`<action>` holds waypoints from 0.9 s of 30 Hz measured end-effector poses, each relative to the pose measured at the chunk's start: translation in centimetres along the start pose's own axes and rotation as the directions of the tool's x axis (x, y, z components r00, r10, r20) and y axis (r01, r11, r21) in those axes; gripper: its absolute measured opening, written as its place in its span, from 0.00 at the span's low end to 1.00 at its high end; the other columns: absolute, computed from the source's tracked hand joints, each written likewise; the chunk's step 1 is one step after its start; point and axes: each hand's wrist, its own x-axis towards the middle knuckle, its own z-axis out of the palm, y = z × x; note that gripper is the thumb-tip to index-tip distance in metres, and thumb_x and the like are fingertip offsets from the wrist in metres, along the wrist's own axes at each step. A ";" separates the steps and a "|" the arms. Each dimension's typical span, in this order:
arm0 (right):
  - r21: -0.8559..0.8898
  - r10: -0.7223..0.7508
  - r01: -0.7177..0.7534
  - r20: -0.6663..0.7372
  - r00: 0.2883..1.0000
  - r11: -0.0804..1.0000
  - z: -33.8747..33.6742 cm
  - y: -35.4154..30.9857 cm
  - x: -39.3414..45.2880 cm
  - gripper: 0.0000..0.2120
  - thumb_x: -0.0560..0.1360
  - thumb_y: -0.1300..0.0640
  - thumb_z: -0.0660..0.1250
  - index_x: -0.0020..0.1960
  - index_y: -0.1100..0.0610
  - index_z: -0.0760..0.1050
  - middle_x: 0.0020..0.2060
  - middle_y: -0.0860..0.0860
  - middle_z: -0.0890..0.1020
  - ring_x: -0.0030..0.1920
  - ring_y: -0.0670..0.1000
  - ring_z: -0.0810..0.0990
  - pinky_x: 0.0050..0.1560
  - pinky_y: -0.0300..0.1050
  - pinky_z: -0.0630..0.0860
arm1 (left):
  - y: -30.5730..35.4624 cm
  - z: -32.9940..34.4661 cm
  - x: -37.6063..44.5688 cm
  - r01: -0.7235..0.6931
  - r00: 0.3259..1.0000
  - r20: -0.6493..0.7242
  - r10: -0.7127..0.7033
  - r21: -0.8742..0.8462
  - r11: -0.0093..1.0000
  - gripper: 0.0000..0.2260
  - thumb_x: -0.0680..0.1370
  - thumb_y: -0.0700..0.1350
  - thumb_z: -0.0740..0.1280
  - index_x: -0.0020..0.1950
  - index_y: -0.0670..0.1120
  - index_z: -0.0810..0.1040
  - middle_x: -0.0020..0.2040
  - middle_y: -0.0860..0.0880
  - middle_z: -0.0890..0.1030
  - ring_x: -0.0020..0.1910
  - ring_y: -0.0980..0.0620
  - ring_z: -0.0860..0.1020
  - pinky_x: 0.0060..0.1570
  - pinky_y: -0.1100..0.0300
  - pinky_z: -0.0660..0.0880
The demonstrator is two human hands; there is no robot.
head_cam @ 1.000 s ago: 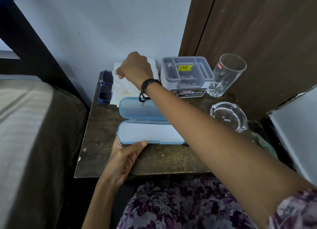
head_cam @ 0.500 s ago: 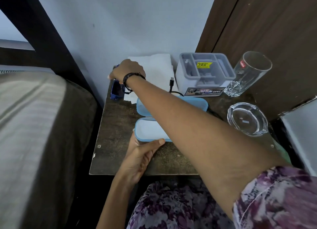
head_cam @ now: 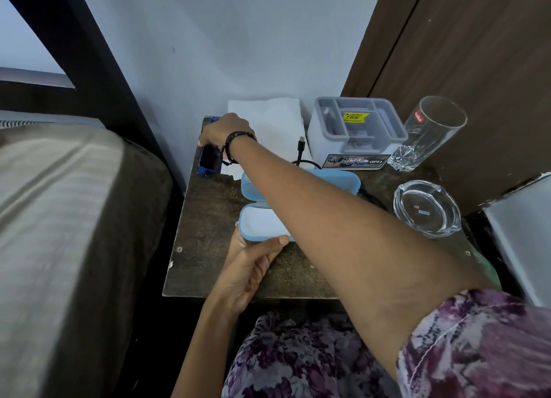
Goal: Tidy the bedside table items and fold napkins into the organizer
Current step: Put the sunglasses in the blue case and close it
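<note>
Presently, the right hand [head_cam: 227,130] reaches across to the far left corner of the tabletop [head_cam: 208,218], fingers curled over blue sunglasses [head_cam: 207,159]; the left hand [head_cam: 249,263] holds the near edge of the open blue case [head_cam: 268,215], thumb along its rim; white napkins [head_cam: 274,120] lie just left of the grey organizer [head_cam: 354,132].

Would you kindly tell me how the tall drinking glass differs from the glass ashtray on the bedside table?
The tall clear drinking glass is high and narrow; the round clear glass ashtray is low and wide. The drinking glass stands at the back beside the grey organizer; the ashtray sits nearer the person. Both are clear glass and untouched.
</note>
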 end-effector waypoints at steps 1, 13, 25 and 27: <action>0.018 0.009 -0.009 0.013 1.000 1.000 -0.1 0.0 -0.1 0.09 0.71 0.57 0.70 0.43 0.58 0.69 0.42 0.52 0.76 0.45 0.53 0.76 0.40 0.41 0.71 | 0.0 -0.1 0.0 0.001 1.000 0.005 -0.001 0.004 1.000 0.25 0.63 0.31 0.66 0.60 0.45 0.72 0.45 0.51 0.85 0.45 0.55 0.83 0.44 0.65 0.79; 0.773 -0.079 -0.072 0.156 0.985 0.630 -6.1 -0.7 -5.8 0.07 0.75 0.65 0.65 0.52 0.64 0.71 0.36 0.54 0.75 0.34 0.53 0.74 0.34 0.43 0.76 | 0.2 0.0 0.1 -0.027 0.999 -0.025 0.026 -0.025 0.999 0.25 0.65 0.30 0.67 0.59 0.46 0.73 0.51 0.49 0.84 0.53 0.53 0.81 0.50 0.63 0.79; 0.949 -0.002 -0.018 0.020 1.000 0.315 -11.1 3.6 -14.1 0.06 0.75 0.60 0.67 0.50 0.59 0.73 0.42 0.54 0.79 0.40 0.51 0.79 0.45 0.41 0.78 | 0.7 3.8 -1.0 -0.124 0.991 -0.067 0.117 -0.115 0.986 0.41 0.50 0.40 0.82 0.61 0.46 0.73 0.54 0.48 0.83 0.55 0.52 0.81 0.46 0.64 0.79; 0.952 0.009 0.020 -0.024 1.000 0.306 -11.9 4.0 -15.5 0.03 0.74 0.60 0.68 0.46 0.57 0.74 0.41 0.53 0.79 0.38 0.50 0.79 0.45 0.40 0.78 | 0.4 4.6 -0.8 -0.124 0.991 -0.061 0.117 -0.110 0.986 0.38 0.54 0.38 0.81 0.62 0.46 0.72 0.54 0.48 0.83 0.56 0.51 0.80 0.47 0.64 0.79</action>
